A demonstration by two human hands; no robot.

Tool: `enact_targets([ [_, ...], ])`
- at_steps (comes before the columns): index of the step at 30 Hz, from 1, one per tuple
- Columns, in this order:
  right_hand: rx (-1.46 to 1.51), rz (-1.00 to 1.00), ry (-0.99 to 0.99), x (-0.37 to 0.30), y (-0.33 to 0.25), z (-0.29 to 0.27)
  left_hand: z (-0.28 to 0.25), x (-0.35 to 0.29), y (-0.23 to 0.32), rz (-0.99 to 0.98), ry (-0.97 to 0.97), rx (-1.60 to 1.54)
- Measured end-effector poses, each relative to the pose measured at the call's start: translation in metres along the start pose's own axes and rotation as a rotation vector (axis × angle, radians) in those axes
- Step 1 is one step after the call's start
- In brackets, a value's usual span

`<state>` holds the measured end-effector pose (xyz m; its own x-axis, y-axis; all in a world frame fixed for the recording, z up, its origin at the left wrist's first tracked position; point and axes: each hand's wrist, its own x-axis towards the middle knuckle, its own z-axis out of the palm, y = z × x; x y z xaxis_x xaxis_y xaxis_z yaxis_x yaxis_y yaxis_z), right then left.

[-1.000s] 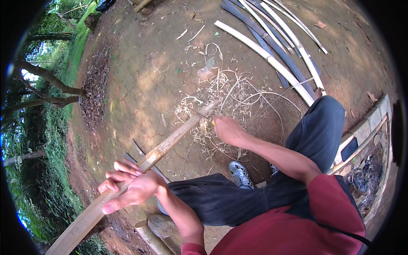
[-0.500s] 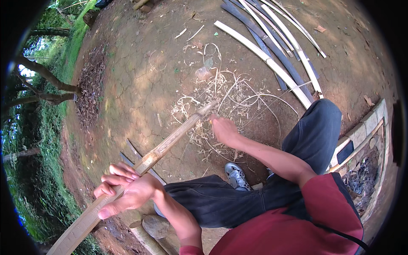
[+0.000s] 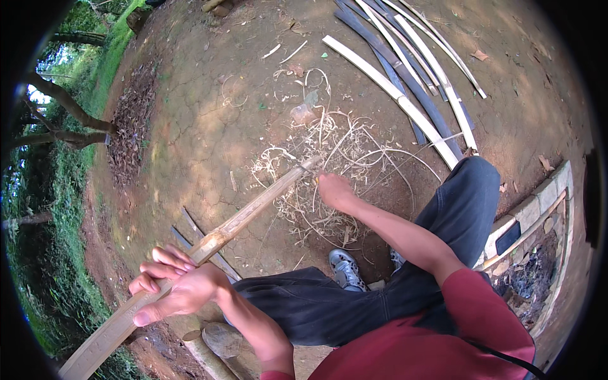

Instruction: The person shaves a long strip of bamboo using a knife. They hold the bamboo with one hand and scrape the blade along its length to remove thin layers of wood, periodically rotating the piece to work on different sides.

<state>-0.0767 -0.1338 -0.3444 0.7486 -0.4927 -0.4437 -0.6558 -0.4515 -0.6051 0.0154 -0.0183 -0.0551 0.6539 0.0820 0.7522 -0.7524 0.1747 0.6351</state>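
A long pale bamboo strip [image 3: 259, 202] slants from the lower left up to the middle, its far end over a heap of curled shavings [image 3: 354, 152]. My left hand [image 3: 180, 288] is closed around the strip below a knot, thumb along its near side. Close to the far end is my right hand [image 3: 335, 192], closed in a fist on what looks like a knife [image 3: 308, 168]. Only a bit of yellowish handle and a thin dark blade show; the blade lies against the strip near its tip. My fingers hide the rest of the handle.
Several split bamboo strips [image 3: 399, 95], pale and dark, lie on the ground at upper right. A phone [image 3: 508, 237] rests on the brick edging [image 3: 548, 193] at right. Cut logs [image 3: 212, 351] are at lower left, trees [image 3: 69, 107] at far left. My shoe [image 3: 345, 269] stands below the shavings.
The view has shifted slightly. My left hand and the strip sit a little further left and lower; my right hand and the knife stay near the strip's far end.
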Motion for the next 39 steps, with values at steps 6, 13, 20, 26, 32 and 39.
enact_targets([
  [6,0.03,-0.07,-0.029,-0.033,-0.033,-0.02,-0.003,0.002,-0.004,-0.015,0.018,-0.005],
  [13,0.068,-0.052,0.056,0.012,0.011,0.02,-0.001,0.011,-0.011,-0.04,0.099,0.061],
  [20,0.203,-0.295,-0.015,-0.029,-0.029,-0.015,-0.016,0.017,-0.023,-0.035,0.113,0.072],
  [26,-0.023,-0.11,0.094,0.019,0.039,0.026,0.0,0.009,-0.014,-0.071,0.073,0.039],
  [32,0.093,-0.05,0.029,0.019,0.015,0.022,-0.014,0.016,-0.021,-0.093,0.072,0.079],
  [39,0.034,-0.065,0.103,0.019,0.009,0.025,-0.008,0.021,-0.023,-0.126,0.069,0.043],
])
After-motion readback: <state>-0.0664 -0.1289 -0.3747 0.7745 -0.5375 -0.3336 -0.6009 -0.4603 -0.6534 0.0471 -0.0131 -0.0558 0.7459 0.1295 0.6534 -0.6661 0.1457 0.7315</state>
